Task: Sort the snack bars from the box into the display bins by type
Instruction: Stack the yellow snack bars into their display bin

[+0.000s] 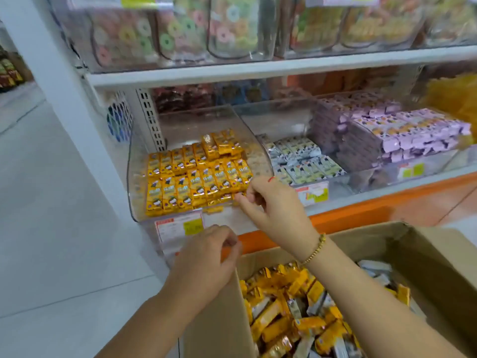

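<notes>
While the left hand (206,257) hangs over the near-left corner of the cardboard box (426,267), the right hand (276,210) reaches to the front right corner of the clear bin (134,177) on the shelf (374,210). The right fingers (245,198) are curled and pressed close together against the front row of yellow bars (185,182); whether they pinch one bar cannot be told. The left fingers (231,244) are curled too, tips drawn in toward the palm, and what they hold, if anything, is hidden.

The yellow bars stand in neat rows that fill the floor of the clear bin, with a few more stacked on top at the back. In the next bin to the right lie white bars (299,161), and beyond those, purple bars (402,135) piled high. The box sits open below the shelf, holding loose bars (284,321) in a jumble (mostly yellow, some white among them).

A gold bracelet (316,250) circles the right wrist. A price label (180,226) hangs under the clear bin. Jars (232,29) of ring sweets stand on the shelf above.
</notes>
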Demonstrator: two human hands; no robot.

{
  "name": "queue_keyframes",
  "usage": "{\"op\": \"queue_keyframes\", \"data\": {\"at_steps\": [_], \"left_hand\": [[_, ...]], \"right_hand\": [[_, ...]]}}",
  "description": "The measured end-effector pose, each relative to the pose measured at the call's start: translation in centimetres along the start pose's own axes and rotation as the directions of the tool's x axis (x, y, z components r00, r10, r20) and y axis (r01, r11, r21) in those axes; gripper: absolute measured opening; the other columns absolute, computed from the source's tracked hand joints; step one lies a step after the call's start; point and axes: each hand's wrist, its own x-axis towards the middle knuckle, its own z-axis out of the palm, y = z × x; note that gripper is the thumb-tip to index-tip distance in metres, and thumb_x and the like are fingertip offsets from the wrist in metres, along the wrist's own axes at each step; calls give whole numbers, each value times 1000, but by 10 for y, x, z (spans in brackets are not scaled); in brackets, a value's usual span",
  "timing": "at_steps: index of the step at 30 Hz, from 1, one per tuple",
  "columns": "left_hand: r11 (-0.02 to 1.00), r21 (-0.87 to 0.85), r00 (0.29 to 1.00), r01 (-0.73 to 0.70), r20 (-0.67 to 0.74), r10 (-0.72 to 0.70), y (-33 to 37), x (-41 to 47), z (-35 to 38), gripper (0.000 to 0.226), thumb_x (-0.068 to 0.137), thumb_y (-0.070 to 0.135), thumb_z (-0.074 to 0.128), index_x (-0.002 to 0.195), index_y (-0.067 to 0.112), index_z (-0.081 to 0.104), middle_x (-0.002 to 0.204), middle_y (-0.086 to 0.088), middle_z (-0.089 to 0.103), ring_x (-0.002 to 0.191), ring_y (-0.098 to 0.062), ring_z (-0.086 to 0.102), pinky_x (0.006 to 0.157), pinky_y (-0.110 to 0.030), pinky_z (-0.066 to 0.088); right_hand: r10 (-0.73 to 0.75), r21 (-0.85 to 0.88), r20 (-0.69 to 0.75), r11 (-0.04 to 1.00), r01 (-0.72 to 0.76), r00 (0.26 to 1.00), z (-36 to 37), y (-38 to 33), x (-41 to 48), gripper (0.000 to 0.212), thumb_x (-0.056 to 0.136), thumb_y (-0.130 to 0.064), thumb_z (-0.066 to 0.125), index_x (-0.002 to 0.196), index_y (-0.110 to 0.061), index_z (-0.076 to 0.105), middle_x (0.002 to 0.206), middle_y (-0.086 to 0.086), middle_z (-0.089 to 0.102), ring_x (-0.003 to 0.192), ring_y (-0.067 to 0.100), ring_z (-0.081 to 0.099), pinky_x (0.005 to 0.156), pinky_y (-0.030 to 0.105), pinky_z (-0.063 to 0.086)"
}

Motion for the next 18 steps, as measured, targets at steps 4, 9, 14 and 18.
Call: {"op": "queue_keyframes", "data": {"at_steps": [4,9,14,18], "left_hand": [[977,185,918,108,359,-169,-13,-31,56,17,91,34,53,106,29,59,113,5,64,105,-14,60,87,-30,47],[921,229,620,315,686,-382,-25,-44,90,73,93,37,55,152,17,16,157,1,19,143,-14,23,110,-18,20],[884,303,493,355,743,-453,-39,-25,110,84,91,44,57,152,14,9,159,-4,11,144,-16,19,111,-20,20],[865,350,440,359,754,-488,-41,-13,121,89,89,49,56,152,18,2,159,-1,10,143,-15,23,110,-21,24]], "right_hand": [[74,-144,395,989,-19,916,4,74,-94,32,89,-48,48,68,-24,40,64,-10,40,58,16,48,53,32,38],[576,-399,580,818,-415,576,2,173,-191,25,88,-37,64,104,-19,56,96,3,57,73,16,49,64,27,38],[645,-284,578,733,-618,500,27,206,-222,63,84,-29,71,137,-21,39,124,6,50,107,23,55,83,28,45],[671,-149,558,660,-737,488,68,217,-219,67,80,-40,73,136,-20,42,126,6,51,107,24,55,82,28,43]]}}
